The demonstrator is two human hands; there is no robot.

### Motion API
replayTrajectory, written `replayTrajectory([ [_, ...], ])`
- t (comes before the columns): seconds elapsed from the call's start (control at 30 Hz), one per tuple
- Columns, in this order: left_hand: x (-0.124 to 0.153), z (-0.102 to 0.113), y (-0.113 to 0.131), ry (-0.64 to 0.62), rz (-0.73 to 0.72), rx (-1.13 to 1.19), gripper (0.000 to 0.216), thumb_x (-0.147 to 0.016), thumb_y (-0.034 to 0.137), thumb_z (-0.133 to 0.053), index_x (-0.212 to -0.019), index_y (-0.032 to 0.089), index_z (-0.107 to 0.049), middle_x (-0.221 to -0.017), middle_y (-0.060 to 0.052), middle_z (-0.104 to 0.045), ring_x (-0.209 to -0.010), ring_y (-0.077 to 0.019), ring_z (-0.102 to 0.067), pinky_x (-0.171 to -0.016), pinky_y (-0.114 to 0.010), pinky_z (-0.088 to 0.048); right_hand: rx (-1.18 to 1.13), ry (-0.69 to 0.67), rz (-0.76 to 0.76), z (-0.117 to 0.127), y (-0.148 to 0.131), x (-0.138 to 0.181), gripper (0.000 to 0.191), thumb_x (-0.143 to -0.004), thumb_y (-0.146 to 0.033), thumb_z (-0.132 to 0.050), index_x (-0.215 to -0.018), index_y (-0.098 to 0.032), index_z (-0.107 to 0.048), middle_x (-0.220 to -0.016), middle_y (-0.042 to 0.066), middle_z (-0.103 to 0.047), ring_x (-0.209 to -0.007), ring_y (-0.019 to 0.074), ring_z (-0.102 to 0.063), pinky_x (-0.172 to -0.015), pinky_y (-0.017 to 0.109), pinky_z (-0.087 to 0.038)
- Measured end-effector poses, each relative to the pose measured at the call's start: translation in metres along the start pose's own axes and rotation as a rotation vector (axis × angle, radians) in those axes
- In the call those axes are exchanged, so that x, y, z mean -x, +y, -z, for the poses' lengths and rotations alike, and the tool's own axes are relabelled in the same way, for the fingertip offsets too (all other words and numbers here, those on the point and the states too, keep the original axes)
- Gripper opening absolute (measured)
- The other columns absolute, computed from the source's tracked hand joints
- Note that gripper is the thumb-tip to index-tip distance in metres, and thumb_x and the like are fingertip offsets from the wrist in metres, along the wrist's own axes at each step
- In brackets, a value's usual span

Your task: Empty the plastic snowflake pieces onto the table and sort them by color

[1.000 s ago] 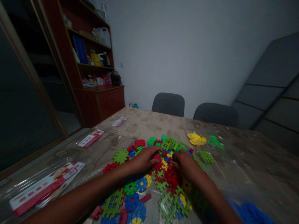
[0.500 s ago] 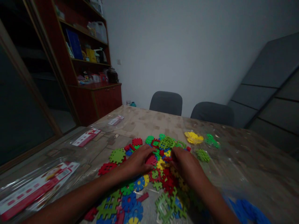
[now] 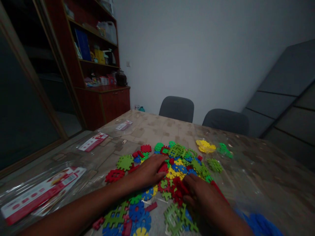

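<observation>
A heap of flat plastic interlocking pieces (image 3: 177, 164) in red, green, blue and yellow covers the table (image 3: 152, 131) in front of me. My left hand (image 3: 147, 172) lies flat on the heap's left part, fingers stretched forward over red and green pieces. My right hand (image 3: 203, 198) rests lower, near the front of the heap, fingers curled round red pieces (image 3: 179, 190). A green lattice piece (image 3: 176, 218) lies just in front of my right hand.
A yellow cluster (image 3: 205, 146) and green pieces (image 3: 225, 149) lie apart at the far right. Clear packets with red-white cards (image 3: 41, 193) (image 3: 93, 142) lie on the left. Two grey chairs (image 3: 176, 108) stand behind the table; a wooden shelf unit (image 3: 98, 65) stands at left.
My right hand has drawn back toward me from the heap's middle to its near edge, closing on red pieces. My left hand has stayed on the heap.
</observation>
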State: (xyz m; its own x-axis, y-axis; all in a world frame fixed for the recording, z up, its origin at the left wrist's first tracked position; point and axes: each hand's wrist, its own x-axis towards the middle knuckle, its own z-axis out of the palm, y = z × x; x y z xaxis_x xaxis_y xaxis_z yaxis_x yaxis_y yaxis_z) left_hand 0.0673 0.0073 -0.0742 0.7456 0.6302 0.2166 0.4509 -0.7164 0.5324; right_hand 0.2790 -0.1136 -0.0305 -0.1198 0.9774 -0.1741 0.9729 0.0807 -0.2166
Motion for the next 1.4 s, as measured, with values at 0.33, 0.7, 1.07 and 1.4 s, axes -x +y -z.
replayTrajectory([
  [0.33,0.002,0.003,-0.001,-0.043,-0.046,0.031,0.057,-0.074,0.011,-0.067,-0.129,0.026,-0.057,-0.113,-0.006,-0.056,-0.105,-0.0262,-0.056,-0.089,-0.039,-0.049,-0.313,0.095,0.026,-0.021,0.005,-0.01,0.016,-0.084,-0.02,-0.064,-0.1,-0.02,-0.064,-0.106,0.008,-0.069,-0.094,0.0239,-0.063,-0.081,0.033,-0.045],
  [0.7,0.006,0.013,-0.004,-0.015,0.071,0.123,0.062,-0.071,0.02,-0.079,-0.129,0.025,-0.056,-0.122,-0.006,-0.051,-0.116,-0.028,-0.052,-0.102,-0.041,-0.043,-0.259,0.296,-0.04,-0.01,0.004,-0.013,0.027,-0.093,-0.019,-0.045,-0.113,-0.016,-0.062,-0.115,0.017,-0.069,-0.102,0.0287,-0.066,-0.086,0.038,-0.049],
  [1.07,0.015,0.025,0.018,-0.15,0.027,0.115,0.039,-0.077,0.019,-0.074,-0.113,0.024,-0.06,-0.117,-0.005,-0.061,-0.111,-0.0265,-0.056,-0.096,-0.038,-0.045,-0.459,0.086,0.062,-0.01,-0.008,-0.003,0.022,-0.092,-0.021,-0.051,-0.094,-0.021,-0.073,-0.097,0.006,-0.076,-0.089,0.0219,-0.068,-0.08,0.029,-0.047],
  [1.4,0.015,0.028,0.004,-0.176,0.021,0.037,0.037,-0.079,0.021,-0.076,-0.113,0.025,-0.061,-0.113,-0.005,-0.063,-0.107,-0.0266,-0.058,-0.093,-0.039,-0.046,-0.343,0.346,0.066,-0.004,-0.009,-0.007,0.04,-0.088,-0.008,-0.047,-0.119,-0.02,-0.068,-0.122,0.012,-0.068,-0.114,0.0254,-0.059,-0.099,0.038,-0.043],
])
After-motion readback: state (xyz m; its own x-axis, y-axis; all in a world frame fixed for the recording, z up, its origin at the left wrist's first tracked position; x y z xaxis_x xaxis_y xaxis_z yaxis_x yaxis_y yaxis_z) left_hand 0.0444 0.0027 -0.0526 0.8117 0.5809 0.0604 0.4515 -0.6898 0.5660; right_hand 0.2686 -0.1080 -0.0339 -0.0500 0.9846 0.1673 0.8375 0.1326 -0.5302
